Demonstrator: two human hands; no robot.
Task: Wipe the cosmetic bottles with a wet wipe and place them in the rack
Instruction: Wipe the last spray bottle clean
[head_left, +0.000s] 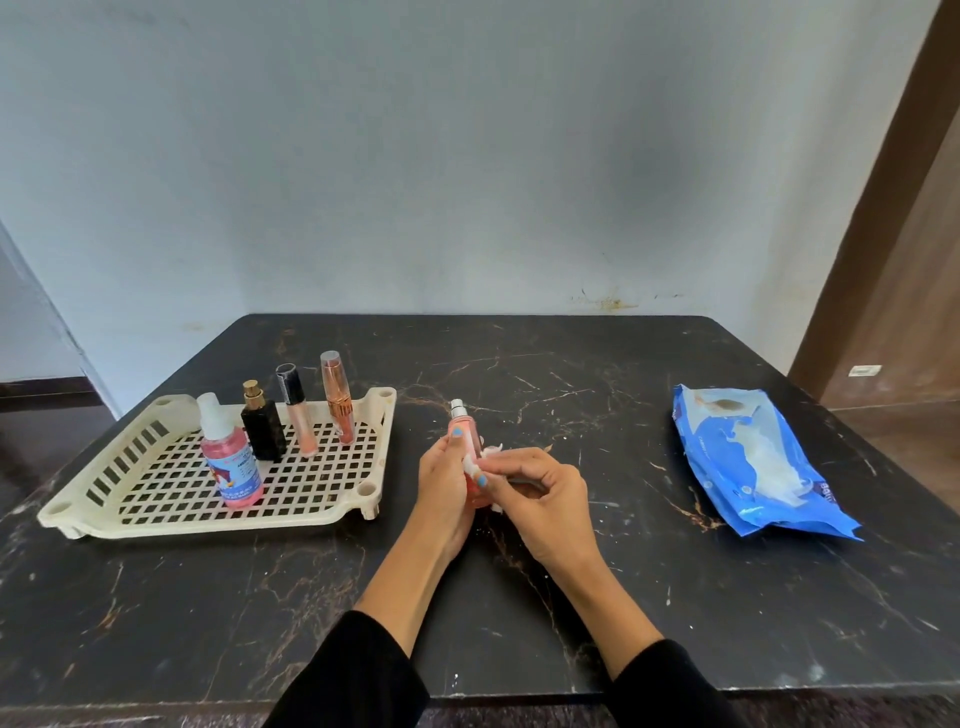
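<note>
My left hand (441, 488) grips a small pink spray bottle (469, 441) with a silver nozzle, upright above the table's middle. My right hand (545, 499) presses a white wet wipe (480, 461) against the bottle's lower side. The cream plastic rack (156, 499) stands at the left. In it stand a pink bottle with a white cap (228, 452), a black perfume bottle with a gold top (262, 423), a clear tube with a black cap (297, 410) and a rose-gold tube (337, 397).
A blue wet-wipe pack (753, 462) lies open at the right of the black marble table (519, 623). A pale wall rises behind the table, and a brown door frame (883, 208) stands at the far right.
</note>
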